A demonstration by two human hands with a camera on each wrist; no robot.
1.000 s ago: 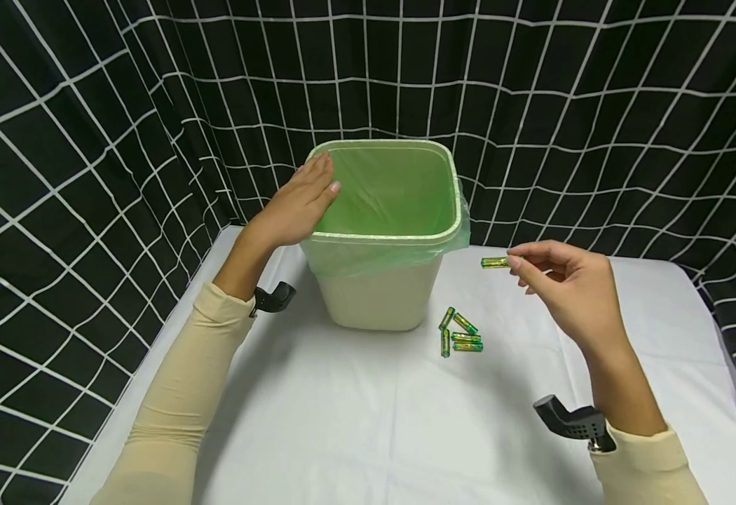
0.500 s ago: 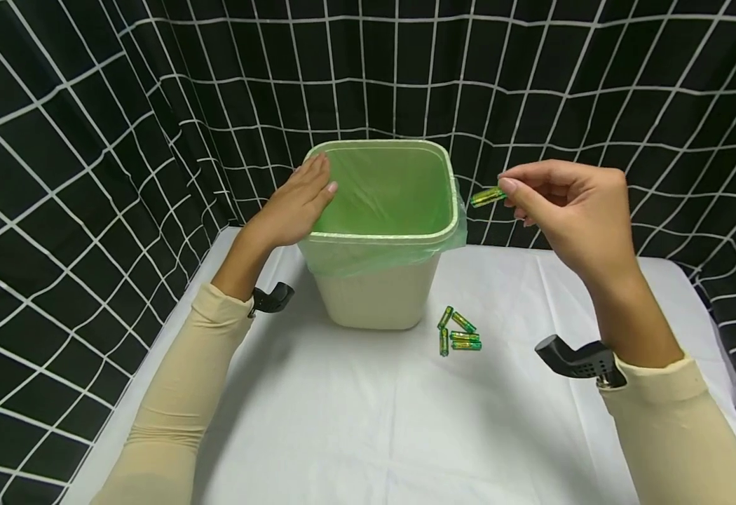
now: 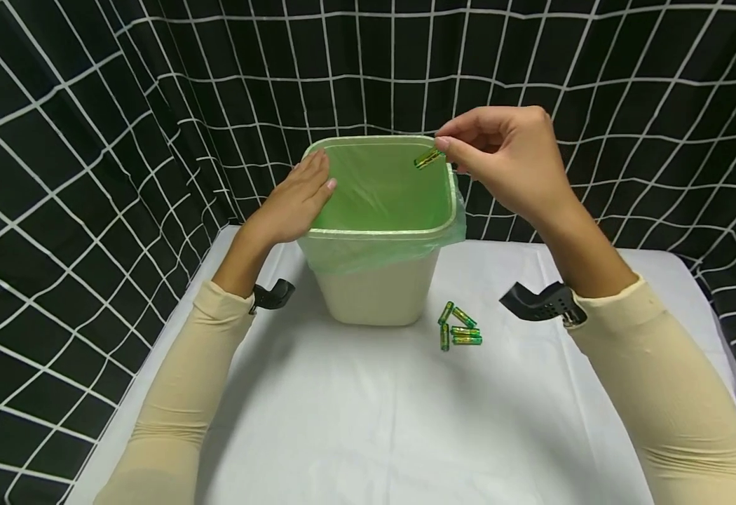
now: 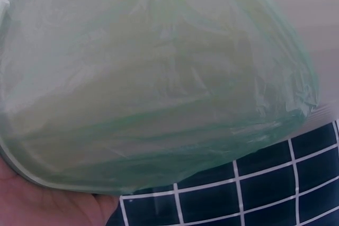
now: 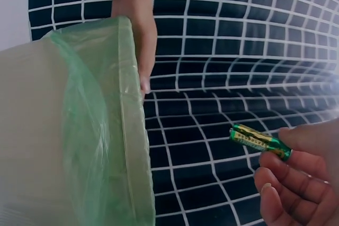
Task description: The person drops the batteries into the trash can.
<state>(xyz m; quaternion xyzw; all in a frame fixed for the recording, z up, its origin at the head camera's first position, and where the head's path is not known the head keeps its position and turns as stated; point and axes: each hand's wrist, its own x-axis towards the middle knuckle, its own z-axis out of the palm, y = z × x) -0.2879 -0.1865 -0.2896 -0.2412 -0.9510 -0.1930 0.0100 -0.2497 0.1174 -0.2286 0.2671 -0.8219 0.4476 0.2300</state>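
Note:
A trash bin (image 3: pixel 377 301) stands on the table, lined with a thin green plastic bag (image 3: pixel 368 256) folded over its rim. My left hand (image 3: pixel 298 196) rests on the bin's left rim with fingers extended; in the left wrist view part of the palm (image 4: pixel 47 205) shows under the rim. Over the bin's right rear corner, my right hand (image 3: pixel 509 158) pinches a green and gold battery (image 3: pixel 427 158) between thumb and fingertips. That battery (image 5: pixel 259 140) shows clearly in the right wrist view, above rim level. Several matching batteries (image 3: pixel 460 330) lie in a loose cluster right of the bin.
A white cloth (image 3: pixel 368 414) covers the table. Black curtains (image 3: pixel 393 63) with a white grid hang behind and to the left. Both wrists carry black camera mounts, the left one (image 3: pixel 273 294) beside the bin and the right one (image 3: pixel 535 301) above the table.
My right hand has risen and moved left with the battery, from above the table to over the bin's opening. The left hand and the clustered batteries stay where they were.

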